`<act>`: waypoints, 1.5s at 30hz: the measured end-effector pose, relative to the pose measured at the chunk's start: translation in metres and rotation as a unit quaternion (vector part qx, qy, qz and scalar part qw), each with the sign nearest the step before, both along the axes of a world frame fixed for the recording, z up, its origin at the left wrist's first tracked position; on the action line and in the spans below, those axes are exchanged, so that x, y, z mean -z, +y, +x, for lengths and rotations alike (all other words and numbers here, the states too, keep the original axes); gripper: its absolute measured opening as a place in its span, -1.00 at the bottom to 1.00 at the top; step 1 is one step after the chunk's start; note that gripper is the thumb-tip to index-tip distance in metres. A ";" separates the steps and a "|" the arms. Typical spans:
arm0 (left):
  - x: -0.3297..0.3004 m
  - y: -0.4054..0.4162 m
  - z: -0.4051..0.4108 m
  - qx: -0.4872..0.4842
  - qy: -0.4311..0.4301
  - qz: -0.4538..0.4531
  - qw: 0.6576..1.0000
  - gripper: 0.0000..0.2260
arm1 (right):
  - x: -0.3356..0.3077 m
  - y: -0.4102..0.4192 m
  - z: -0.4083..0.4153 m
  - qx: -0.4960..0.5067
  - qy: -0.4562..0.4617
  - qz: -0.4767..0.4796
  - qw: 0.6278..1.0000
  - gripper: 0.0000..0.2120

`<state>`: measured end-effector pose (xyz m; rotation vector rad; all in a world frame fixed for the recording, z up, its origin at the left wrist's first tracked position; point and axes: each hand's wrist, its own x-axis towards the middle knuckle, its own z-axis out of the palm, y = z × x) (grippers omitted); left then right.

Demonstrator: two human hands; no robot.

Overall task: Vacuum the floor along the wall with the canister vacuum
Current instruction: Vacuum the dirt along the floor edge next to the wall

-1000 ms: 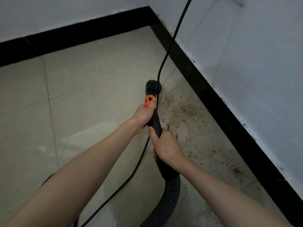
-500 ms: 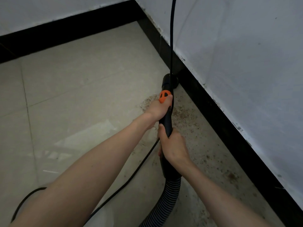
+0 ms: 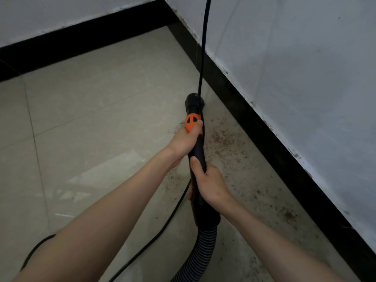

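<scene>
Vacuum wand (image 3: 198, 147), one black tube with a single orange collar (image 3: 192, 122), points down at the tiled floor (image 3: 97, 110) just beside the black baseboard (image 3: 254, 119). Two hands hold it: the left hand (image 3: 183, 141) curls around it at the collar, the right hand (image 3: 209, 184) wraps it lower down. One ribbed hose (image 3: 200, 253) trails behind; one black cord (image 3: 203, 47) hangs alongside.

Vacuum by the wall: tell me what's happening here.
A person holds the vacuum wand with both hands: the left hand up by the orange collar, the right hand lower, above the hose. The nozzle sits near the baseboard. Brown dirt is on the floor, and a cord hangs alongside.
</scene>
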<state>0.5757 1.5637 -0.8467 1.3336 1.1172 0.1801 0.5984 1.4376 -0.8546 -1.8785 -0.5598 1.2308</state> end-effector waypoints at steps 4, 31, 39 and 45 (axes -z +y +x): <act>0.007 -0.006 -0.025 0.006 0.001 -0.027 1.000 -0.64 | -0.005 -0.011 -0.018 -0.037 -0.018 -0.014 0.999 -0.61; -0.006 -0.035 0.018 0.058 -0.009 -0.088 0.994 -0.61 | -0.013 -0.035 -0.004 0.023 -0.163 -0.110 0.980 -0.55; -0.010 -0.028 0.015 0.047 0.013 -0.028 0.998 -0.63 | -0.011 -0.027 0.003 0.009 -0.062 -0.051 0.997 -0.56; -0.004 -0.011 -0.016 -0.032 0.033 0.019 0.999 -0.63 | -0.012 -0.013 -0.007 -0.067 -0.027 -0.010 0.997 -0.57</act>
